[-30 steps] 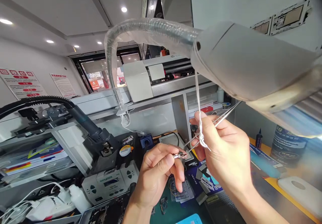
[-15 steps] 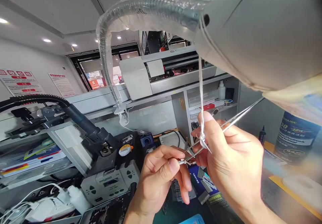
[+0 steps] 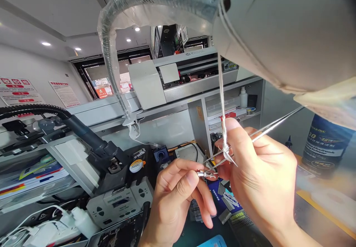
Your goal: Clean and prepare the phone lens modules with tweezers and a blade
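Observation:
My left hand pinches a small silvery metal part between thumb and forefinger, its other fingers loosely bent below. My right hand is closed round a pair of metal tweezers, whose joined end points up to the right. The tweezer tips reach the small part beside my left fingertips; whether they grip it I cannot tell. A knotted white string hangs from the lamp shade and passes in front of the tweezers, beside my right thumb.
A plastic-wrapped gooseneck arches overhead. On the left stand a grey control unit, a dark jointed arm and white plugs. A blue can stands at right. Blades and a blue object lie below my hands.
The view has shifted slightly. My right hand and the tweezers have moved a little to the right, and the small part has tilted flatter in my left fingers.

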A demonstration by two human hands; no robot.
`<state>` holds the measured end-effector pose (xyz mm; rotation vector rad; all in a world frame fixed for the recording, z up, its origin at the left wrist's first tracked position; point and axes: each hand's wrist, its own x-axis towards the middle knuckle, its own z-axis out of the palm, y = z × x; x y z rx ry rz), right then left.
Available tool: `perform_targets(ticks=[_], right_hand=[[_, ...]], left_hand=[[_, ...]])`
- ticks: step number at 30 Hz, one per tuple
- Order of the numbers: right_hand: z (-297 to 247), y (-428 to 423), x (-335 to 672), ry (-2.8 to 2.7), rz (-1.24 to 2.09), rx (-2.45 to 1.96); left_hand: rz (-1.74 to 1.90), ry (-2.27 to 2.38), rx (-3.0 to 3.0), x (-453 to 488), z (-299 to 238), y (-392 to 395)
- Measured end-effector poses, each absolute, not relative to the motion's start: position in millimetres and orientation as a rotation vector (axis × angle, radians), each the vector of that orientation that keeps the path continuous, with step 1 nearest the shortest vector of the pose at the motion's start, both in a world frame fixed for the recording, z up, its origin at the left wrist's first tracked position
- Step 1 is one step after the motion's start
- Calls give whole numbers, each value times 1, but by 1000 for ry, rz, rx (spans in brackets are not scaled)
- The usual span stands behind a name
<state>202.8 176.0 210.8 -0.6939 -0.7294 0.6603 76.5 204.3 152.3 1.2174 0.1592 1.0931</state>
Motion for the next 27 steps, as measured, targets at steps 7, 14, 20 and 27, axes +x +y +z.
perform_targets(ticks=[7,14,20,27], right_hand=[[210,179,208,-646,715,-780],[210,181,208,-669,733,-796],[206,185,211,-684,734,-794],[213,178,207,-662,694,-841]], left_hand=[[1113,267,1225,80,156,198],[1134,376,1120,84,168,186],[1133,397,1083,87,173,181],[1135,424,1090,87,174,179]])
